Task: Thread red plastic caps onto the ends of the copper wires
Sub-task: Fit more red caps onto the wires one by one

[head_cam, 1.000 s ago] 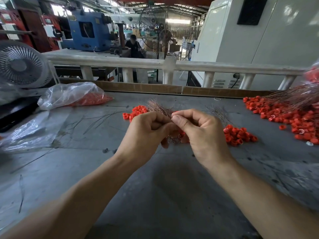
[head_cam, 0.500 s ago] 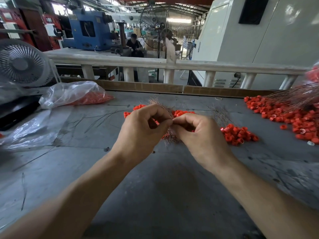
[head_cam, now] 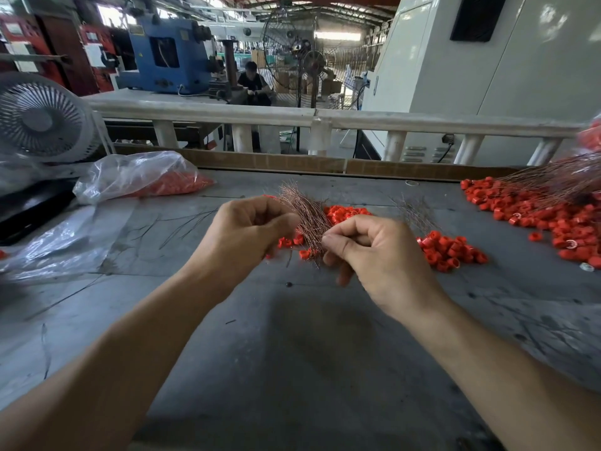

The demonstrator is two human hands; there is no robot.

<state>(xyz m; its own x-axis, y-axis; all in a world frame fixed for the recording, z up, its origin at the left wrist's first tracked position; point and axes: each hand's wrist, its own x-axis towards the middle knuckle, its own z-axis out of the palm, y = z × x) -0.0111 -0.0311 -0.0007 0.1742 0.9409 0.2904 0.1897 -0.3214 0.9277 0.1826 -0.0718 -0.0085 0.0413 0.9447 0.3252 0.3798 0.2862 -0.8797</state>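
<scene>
A grey, scuffed surface point(head_cam: 292, 369) holds many small things. At the far left lies a clear, crinkly plastic bag point(head_cam: 136, 177) with red caps inside, and a flat clear sheet point(head_cam: 65, 245) lies in front of it. A round white fan point(head_cam: 39, 118) stands behind the bag. A few thin loose wires point(head_cam: 182, 222) lie on the surface near the sheet. On the right is a big spread of little round red caps point(head_cam: 553, 219), with a long bundle of thin wires point(head_cam: 559, 177) lying over it. A smaller pile of red caps point(head_cam: 452, 252) sits just beside the right hand point(head_cam: 380, 255).

The left hand point(head_cam: 247, 232) has its fingers curled and grips a bunch of copper wires point(head_cam: 305, 213) that fan out upward like a brush. They are thin, shiny and reddish brown. The right hand pinches the lower ends of the bunch with thumb and first finger; the other fingers are curled. The hands hide part of another pile of caps point(head_cam: 344, 213) behind them. Whether a cap is in the fingers cannot be told.
</scene>
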